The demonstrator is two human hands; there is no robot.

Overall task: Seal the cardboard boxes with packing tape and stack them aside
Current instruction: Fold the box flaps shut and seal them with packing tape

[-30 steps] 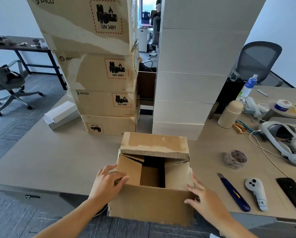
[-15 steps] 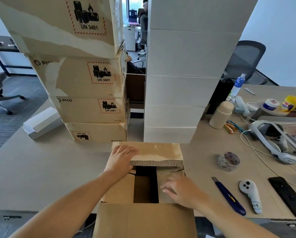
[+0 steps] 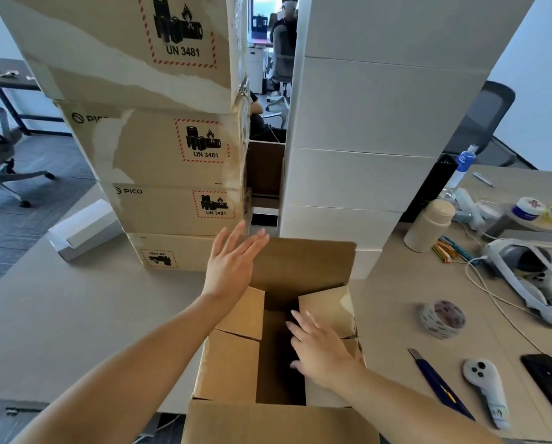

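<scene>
The cardboard box (image 3: 281,363) sits at the tabletop's (image 3: 76,315) near edge, flaps unsealed. The right hand (image 3: 321,347), fingers spread, presses the right inner flap flat; the left hand (image 3: 233,264), open and gripping nothing, reaches the upright far flap. Light, stiff board, probably best worked by its flap edges. The tape roll (image 3: 442,318) waits toward the right edge, box stacks (image 3: 172,155) beyond, office chairs behind.

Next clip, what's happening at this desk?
A person is closing an open cardboard box at the desk's near edge. The left hand reaches for the raised far flap; the right hand presses the right inner flap down. The tape roll lies untouched to the right, so nothing is sealed yet.
</scene>
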